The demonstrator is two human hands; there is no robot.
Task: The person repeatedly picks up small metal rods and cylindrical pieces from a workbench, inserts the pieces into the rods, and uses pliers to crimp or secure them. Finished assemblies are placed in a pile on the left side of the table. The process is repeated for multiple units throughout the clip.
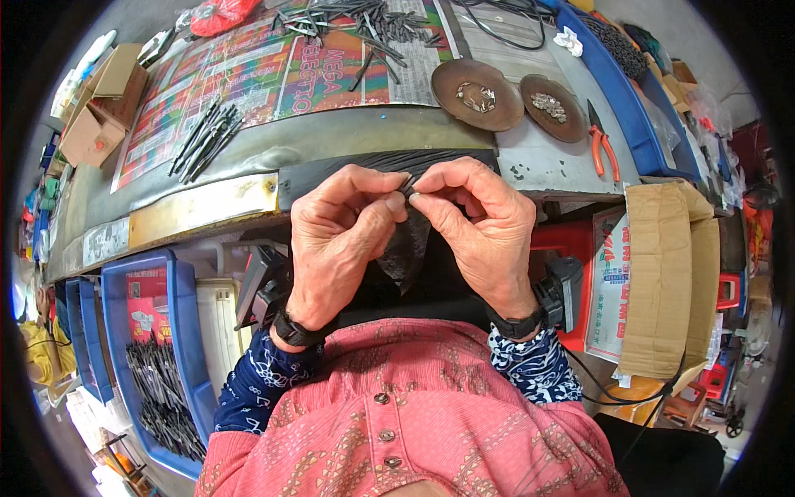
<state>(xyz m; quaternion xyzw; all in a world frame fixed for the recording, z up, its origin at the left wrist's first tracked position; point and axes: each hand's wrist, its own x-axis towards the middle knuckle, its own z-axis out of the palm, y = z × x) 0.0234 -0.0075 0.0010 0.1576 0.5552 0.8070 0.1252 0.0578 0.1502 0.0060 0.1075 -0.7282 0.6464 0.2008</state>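
Note:
At the table's front edge my left hand (344, 236) and my right hand (480, 224) meet, each closed in a pinch. Between the fingertips is the end of a small black strip (407, 184); its exact kind is too small to make out. Dark cloth or sheeting (403, 248) hangs below the hands. Beyond them, a bundle of similar black strips (205, 141) lies at the left, with a looser pile (377, 25) at the far side. Two brown round dishes (447, 93) (571, 124) hold small metallic pieces.
Pliers with orange handles (603, 149) lie right of the dishes. A blue tray (654, 116) stands at the right edge. Lower left, a blue crate (189, 331) holds many black strips. An open cardboard box (662, 282) is near my right arm. Printed sheets (248, 74) cover the tabletop.

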